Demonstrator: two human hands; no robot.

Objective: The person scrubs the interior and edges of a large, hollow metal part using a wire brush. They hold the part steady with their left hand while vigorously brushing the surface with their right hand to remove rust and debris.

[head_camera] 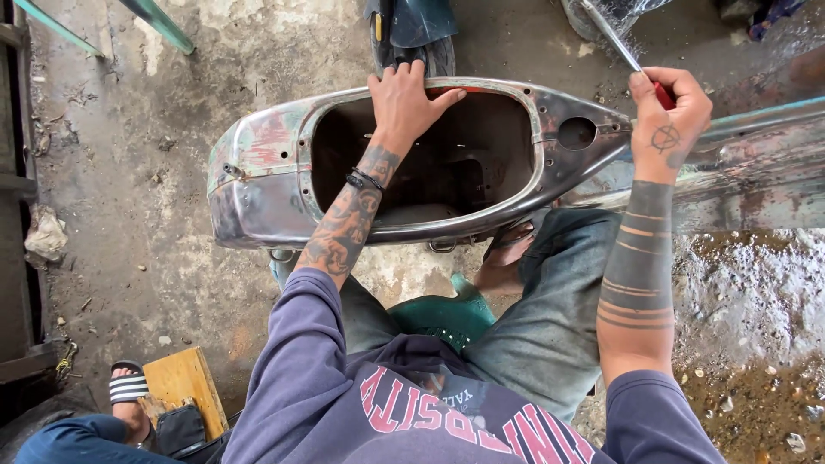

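Bracing my left hand (406, 96) flat and open on the far rim of the bare scooter shell (258, 172) across my knees, right hand (669, 112) clamped on the red-handled screwdriver (632, 56) beside it.

- Stained, cracked concrete floor (215, 51), lit by daylight.
- Green stool (447, 314) under the seated person.
- Wooden block (182, 382) at lower left.
- Rusty dirt and pebbles (756, 404) at right.
- Dark frame (13, 172) on the left edge, perhaps a shelf.
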